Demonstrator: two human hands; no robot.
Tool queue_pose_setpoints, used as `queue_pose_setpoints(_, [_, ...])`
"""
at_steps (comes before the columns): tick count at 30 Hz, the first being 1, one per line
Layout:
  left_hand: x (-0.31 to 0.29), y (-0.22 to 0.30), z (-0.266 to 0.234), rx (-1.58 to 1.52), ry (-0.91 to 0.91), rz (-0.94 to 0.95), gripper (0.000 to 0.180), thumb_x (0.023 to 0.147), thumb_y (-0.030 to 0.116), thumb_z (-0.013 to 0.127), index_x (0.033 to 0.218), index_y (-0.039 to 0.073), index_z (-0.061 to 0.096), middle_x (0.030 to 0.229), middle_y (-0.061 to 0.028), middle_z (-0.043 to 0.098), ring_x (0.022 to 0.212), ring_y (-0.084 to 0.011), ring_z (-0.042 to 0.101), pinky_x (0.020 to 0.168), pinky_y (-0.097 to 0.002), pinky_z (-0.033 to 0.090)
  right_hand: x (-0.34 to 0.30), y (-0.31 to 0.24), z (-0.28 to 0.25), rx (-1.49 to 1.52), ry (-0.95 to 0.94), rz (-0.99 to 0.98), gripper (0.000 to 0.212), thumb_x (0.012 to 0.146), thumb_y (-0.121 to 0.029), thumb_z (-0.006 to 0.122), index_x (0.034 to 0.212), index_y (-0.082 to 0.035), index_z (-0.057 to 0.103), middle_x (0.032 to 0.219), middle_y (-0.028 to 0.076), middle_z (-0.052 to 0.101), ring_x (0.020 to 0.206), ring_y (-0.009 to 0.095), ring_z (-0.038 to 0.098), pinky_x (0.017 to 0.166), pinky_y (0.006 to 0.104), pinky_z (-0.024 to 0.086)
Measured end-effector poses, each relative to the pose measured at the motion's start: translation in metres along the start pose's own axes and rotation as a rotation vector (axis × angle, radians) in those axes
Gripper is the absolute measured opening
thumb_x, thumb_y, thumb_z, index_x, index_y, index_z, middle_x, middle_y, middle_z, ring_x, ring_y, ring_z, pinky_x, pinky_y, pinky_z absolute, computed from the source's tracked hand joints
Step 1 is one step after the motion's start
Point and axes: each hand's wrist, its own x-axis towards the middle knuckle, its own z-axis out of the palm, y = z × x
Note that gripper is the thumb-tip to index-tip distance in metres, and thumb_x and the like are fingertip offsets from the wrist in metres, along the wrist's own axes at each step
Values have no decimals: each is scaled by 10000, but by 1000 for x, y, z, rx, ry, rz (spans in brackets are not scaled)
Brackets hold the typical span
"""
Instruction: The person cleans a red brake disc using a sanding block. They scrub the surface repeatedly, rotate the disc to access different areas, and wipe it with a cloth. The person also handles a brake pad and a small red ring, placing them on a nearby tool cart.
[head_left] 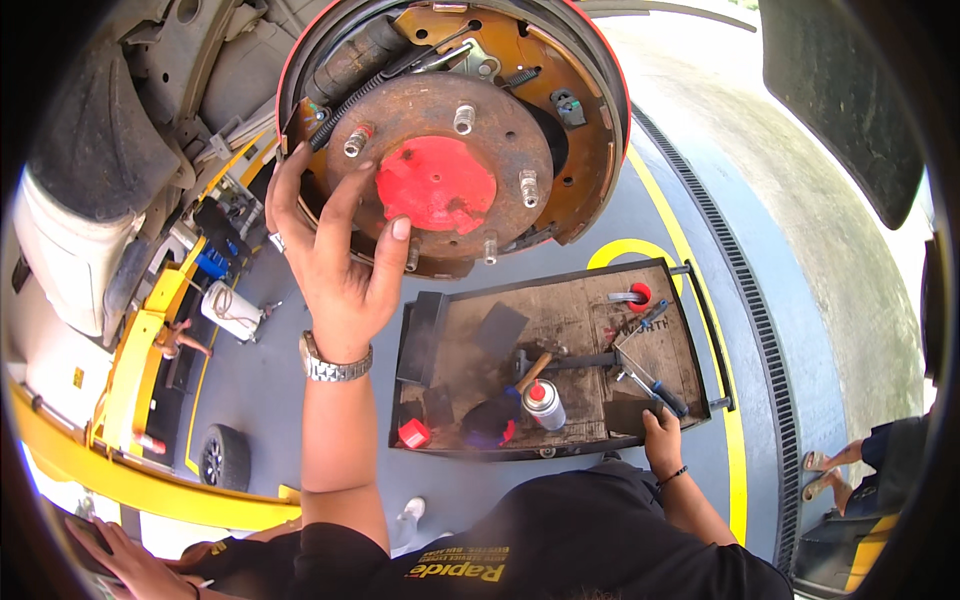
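A rusty wheel hub (510, 150) with a red centre cap (437, 185) and several studs fills the top middle. Behind it, an orange-brown backing plate (590, 60) carries the brake shoes. My left hand (335, 245), wearing a metal watch, reaches up with fingers spread, its fingertips at the hub's left side. Down at the right end of the tool cart (560, 290), my right hand (662, 440) is closed at the edge of a dark flat sheet (626, 418), apparently pinching it. A blue-and-black-handled screwdriver (668, 398) lies just above its fingertips.
On the cart lie a spray can (544, 405), a wooden-handled hammer (570, 362), a dark brush-like tool (490, 420), a red cap (413, 433) and dark blocks (422, 338). A yellow lift arm (150, 470) runs left. Other people stand at the lower left and right edges.
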Motion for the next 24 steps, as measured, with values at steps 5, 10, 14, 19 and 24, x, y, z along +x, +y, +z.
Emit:
queue_pose_setpoints(5, [12,7,12,-62,-42,-134,468,861,330,760,1229,49,694,1471,-250,420,1361,-405,432,1125,-490,367,48,-13,-29,-277,-125,-211,142,974,-121,641,980,19,658,793,51,637,767,111,556,700,304,475])
queue_pose_setpoints(10, [-2,28,-15,365,1,-218,275,846,250,786,1008,37,720,1227,-202,559,1139,-357,546,1019,-471,426,78,-43,-33,-254,-290,-203,172,967,-147,667,933,21,667,746,58,633,711,112,552,667,302,471])
queue_pose_setpoints(14, [-88,67,0,170,222,-252,187,802,89,797,839,32,623,1029,-156,613,984,-338,594,819,-457,476,89,-60,-33,-303,-592,-184,142,977,-128,650,990,9,681,727,-8,601,622,49,577,504,247,444])
queue_pose_setpoints(19, [-186,163,8,-413,-459,-823,411,760,165,866,1084,40,645,1068,-158,679,1115,-341,629,914,-420,522,87,-114,16,-332,-1037,-963,208,877,-44,665,1084,-59,688,1014,99,648,757,274,669,687,360,558])
queue_pose_setpoints(24, [-204,203,5,-728,-894,-743,714,758,241,874,1365,64,543,1153,-157,693,1032,-324,694,866,-421,557,79,-156,50,-479,-1169,-1017,320,840,-56,684,1155,-99,645,1084,124,654,874,371,673,763,443,566])
